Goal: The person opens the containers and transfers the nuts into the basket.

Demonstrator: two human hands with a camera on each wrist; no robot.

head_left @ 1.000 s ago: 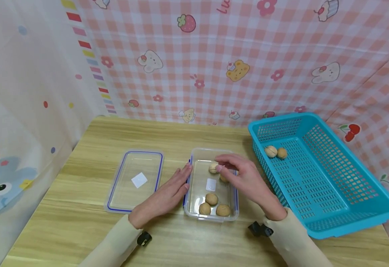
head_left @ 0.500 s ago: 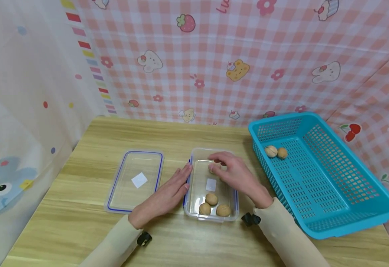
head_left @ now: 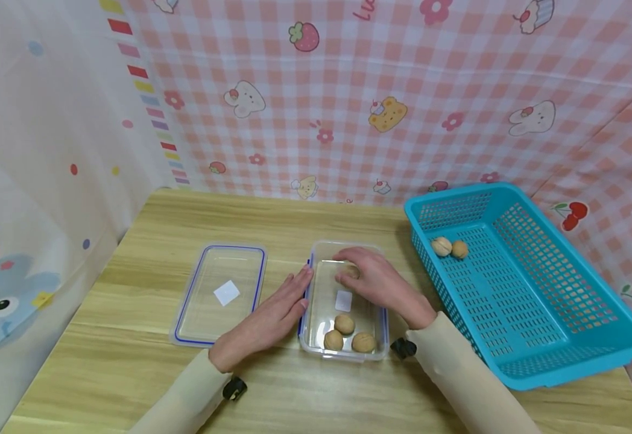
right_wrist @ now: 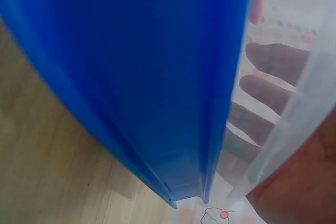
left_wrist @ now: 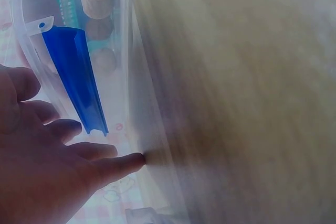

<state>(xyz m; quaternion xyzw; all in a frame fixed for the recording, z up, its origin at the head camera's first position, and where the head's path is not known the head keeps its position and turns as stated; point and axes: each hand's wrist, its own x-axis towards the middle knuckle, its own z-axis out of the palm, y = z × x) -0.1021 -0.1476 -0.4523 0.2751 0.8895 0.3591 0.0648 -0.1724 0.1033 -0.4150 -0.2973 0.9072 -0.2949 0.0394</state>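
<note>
A clear box (head_left: pixel 321 301) with blue clips stands on the table. Three walnuts (head_left: pixel 344 324) lie at its near end. Straight-fingered, my left hand (head_left: pixel 264 319) touches the box's left side; its fingers (left_wrist: pixel 94 150) also show beside the blue clip (left_wrist: pixel 76 77) in the left wrist view. Over the far part of the box is my right hand (head_left: pixel 378 280), thumb and fingertips apart, with a walnut (head_left: pixel 351 270) partly visible between them. Whether they touch it is unclear, and the hand hides what lies beneath. In the right wrist view a blue clip (right_wrist: pixel 142 66) fills much of the picture.
Left of the box lies a clear lid (head_left: pixel 202 301) with a blue seal and a white label. A turquoise basket (head_left: pixel 511 301) at the right holds two walnuts (head_left: pixel 442 246). Patterned cloth (head_left: pixel 321 90) hangs behind the wooden table (head_left: pixel 126 283).
My right hand has shifted left over the far part of the box, covering more of the walnuts there. My left hand has stayed where it was.
</note>
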